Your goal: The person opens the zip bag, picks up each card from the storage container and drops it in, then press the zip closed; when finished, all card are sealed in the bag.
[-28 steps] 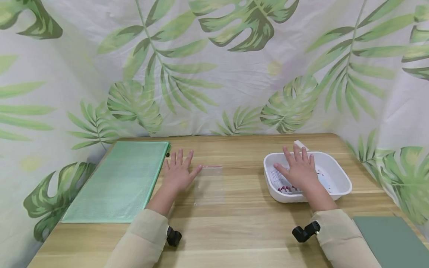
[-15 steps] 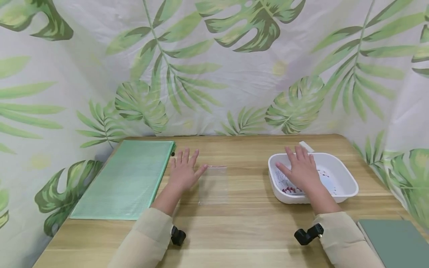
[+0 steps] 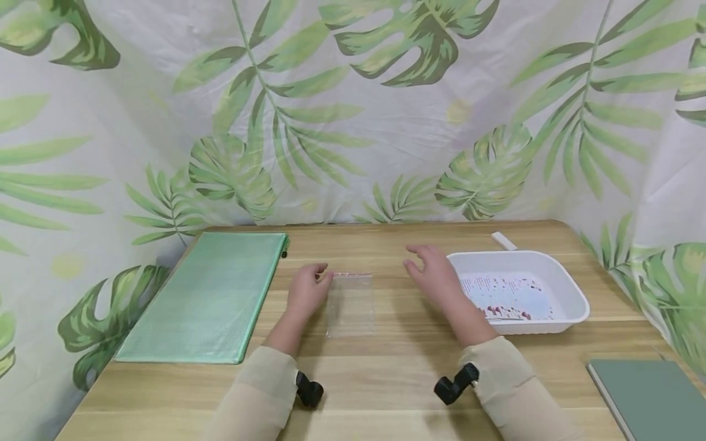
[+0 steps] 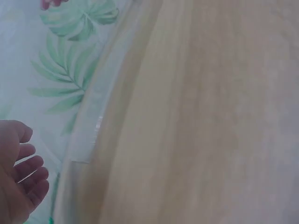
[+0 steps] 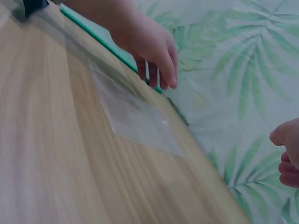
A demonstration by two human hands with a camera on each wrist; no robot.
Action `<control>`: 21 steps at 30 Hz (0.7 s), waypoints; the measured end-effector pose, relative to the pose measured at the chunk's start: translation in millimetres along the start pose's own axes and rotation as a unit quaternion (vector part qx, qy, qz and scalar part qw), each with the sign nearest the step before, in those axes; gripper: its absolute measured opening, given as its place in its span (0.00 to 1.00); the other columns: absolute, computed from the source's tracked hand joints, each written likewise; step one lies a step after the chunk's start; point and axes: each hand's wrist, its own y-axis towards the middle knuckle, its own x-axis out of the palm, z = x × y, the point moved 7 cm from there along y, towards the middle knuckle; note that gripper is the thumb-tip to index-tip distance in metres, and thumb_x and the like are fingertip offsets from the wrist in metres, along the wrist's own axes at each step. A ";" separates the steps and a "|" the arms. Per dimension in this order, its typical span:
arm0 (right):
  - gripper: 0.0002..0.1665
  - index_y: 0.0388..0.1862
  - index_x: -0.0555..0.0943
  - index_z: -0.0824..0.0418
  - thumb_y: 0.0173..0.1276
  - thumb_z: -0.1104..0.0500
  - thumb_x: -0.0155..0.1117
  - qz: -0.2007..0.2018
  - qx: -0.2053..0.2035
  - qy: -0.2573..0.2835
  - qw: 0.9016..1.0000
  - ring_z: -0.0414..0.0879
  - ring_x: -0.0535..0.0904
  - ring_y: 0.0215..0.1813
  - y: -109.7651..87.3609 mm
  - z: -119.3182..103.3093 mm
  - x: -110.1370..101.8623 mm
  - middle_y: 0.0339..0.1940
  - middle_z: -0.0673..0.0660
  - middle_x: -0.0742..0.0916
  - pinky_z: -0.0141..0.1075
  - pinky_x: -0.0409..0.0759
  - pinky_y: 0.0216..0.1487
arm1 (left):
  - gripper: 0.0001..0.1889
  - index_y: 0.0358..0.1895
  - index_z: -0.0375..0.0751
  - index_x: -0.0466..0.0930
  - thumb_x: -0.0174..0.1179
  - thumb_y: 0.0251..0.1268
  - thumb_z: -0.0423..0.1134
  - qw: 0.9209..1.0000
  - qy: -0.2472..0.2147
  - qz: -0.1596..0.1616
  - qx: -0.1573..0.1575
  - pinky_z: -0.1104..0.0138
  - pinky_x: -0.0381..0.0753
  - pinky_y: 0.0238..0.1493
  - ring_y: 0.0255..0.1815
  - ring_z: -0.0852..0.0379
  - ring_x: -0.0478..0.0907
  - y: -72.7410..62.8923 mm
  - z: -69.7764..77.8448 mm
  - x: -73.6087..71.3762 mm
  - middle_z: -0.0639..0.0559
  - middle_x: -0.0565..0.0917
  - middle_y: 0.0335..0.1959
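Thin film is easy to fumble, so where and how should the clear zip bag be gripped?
Probably pinch the left end of its far reddish strip, coming from the left: the clear zip bag lies flat on the table, and the left hand is beside that corner.

Left hand (image 3: 306, 293): back up, fingers loosely bent, thumb apart from index; fingertips point downward in right wrist view. Right hand (image 3: 438, 278): well apart from left, fingers bent inward, small gap between thumb and index. Left forearm (image 3: 283, 335) and right forearm (image 3: 475, 321) reach forward, angled toward each other, sleeves ending short of the wrists. Left wrist view blurred; left grasp seems empty
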 end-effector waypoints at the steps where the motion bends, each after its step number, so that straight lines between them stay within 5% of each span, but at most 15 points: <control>1: 0.26 0.64 0.76 0.64 0.71 0.53 0.57 -0.006 0.003 0.004 1.000 0.60 0.77 0.61 2.1 -2.6 7.6 0.61 0.65 0.81 0.53 0.74 0.63 | 0.22 0.60 0.32 0.77 0.55 0.70 0.43 1.000 -0.007 0.002 -0.009 0.51 0.77 0.60 0.59 0.40 0.78 1.2 -3.6 2.3 0.36 0.79 0.59; 7: 0.24 0.63 0.77 0.63 0.72 0.54 0.58 -0.051 0.038 0.030 0.998 0.56 0.79 0.60 11.6 -5.0 55.5 0.60 0.63 0.82 0.49 0.75 0.62 | 0.21 0.59 0.30 0.77 0.55 0.70 0.41 0.999 -0.029 0.010 -0.040 0.52 0.76 0.61 0.59 0.41 0.77 7.6 -21.2 15.1 0.34 0.80 0.56; 12: 0.22 0.62 0.78 0.63 0.72 0.55 0.58 -0.056 0.058 0.052 0.995 0.55 0.80 0.59 16.6 0.0 85.4 0.57 0.63 0.83 0.48 0.76 0.62 | 0.19 0.56 0.30 0.79 0.57 0.68 0.38 0.999 -0.007 0.022 -0.037 0.51 0.75 0.61 0.56 0.41 0.77 10.9 -26.0 21.1 0.35 0.81 0.52; 21: 0.20 0.58 0.81 0.62 0.72 0.55 0.56 -0.059 0.067 0.015 0.996 0.55 0.79 0.59 24.0 0.8 107.9 0.55 0.61 0.84 0.47 0.75 0.63 | 0.17 0.54 0.34 0.81 0.57 0.69 0.40 0.997 0.062 0.027 -0.023 0.51 0.70 0.61 0.57 0.40 0.72 12.5 -27.3 28.5 0.38 0.79 0.51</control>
